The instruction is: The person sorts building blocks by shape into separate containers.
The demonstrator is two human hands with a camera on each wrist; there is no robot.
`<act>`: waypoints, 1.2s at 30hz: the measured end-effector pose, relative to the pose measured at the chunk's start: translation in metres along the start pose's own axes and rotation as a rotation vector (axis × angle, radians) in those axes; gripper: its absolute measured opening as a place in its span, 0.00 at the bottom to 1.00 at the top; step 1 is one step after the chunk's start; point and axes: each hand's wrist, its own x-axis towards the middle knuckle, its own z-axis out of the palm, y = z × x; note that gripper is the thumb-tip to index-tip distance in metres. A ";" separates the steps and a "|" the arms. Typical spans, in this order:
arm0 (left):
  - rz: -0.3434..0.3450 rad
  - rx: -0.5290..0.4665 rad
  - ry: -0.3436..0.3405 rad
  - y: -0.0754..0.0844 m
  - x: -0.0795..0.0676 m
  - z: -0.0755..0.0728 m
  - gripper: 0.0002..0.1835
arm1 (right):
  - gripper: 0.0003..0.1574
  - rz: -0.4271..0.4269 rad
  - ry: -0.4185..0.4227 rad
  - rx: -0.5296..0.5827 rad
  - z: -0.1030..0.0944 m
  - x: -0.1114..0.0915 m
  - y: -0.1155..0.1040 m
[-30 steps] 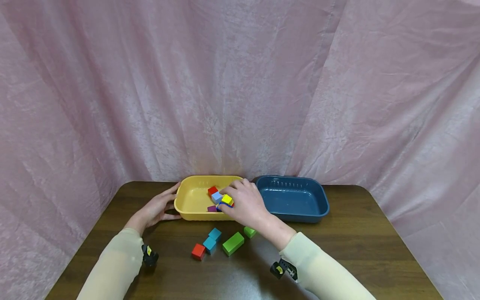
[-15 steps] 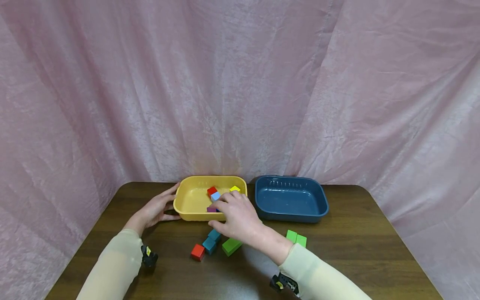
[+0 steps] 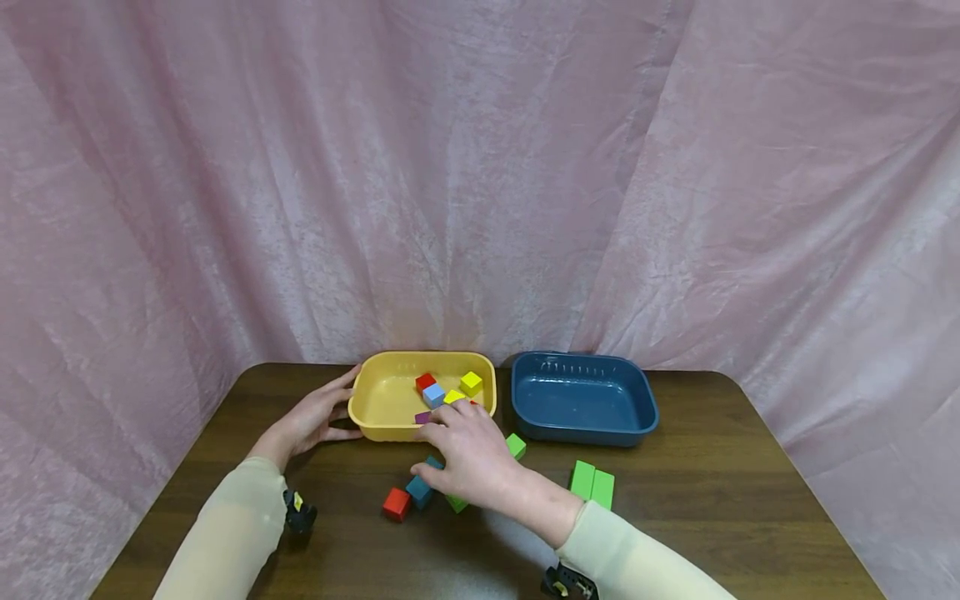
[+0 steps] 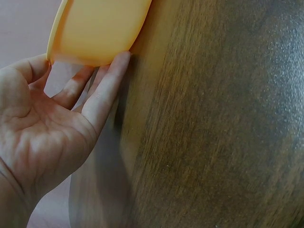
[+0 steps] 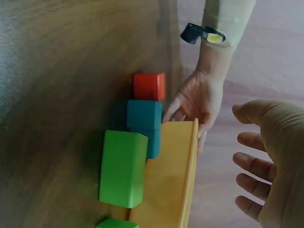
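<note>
My left hand (image 3: 311, 417) rests against the left end of the yellow tray (image 3: 363, 432), thumb and fingers spread along its wall. In the left wrist view its fingers touch the tray wall from outside. My right hand (image 3: 476, 454) hovers over the blocks in front of the tray, fingers relaxed and nothing held, as the right wrist view confirms. Beneath or beside it are two teal blocks (image 5: 144, 115), a long green block (image 5: 122, 168) and a red cube (image 3: 397, 504). A smaller green block (image 3: 515, 446) shows just beyond the hand.
Inside the yellow tray are a red cube (image 3: 425, 382), a light-blue cube (image 3: 433, 395), a yellow cube (image 3: 471, 383) and several other blocks. A blue tray (image 3: 585, 436) stands to its right. Two long green blocks (image 3: 582, 480) lie side by side before the blue tray. A pink curtain hangs behind.
My right hand has left the yellow tray and come toward me over the table blocks, letting a yellow block stay in the tray. The left hand has not moved.
</note>
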 end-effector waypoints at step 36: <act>-0.020 0.002 0.013 0.003 -0.001 0.002 0.30 | 0.22 -0.053 -0.104 -0.026 0.051 -0.010 -0.019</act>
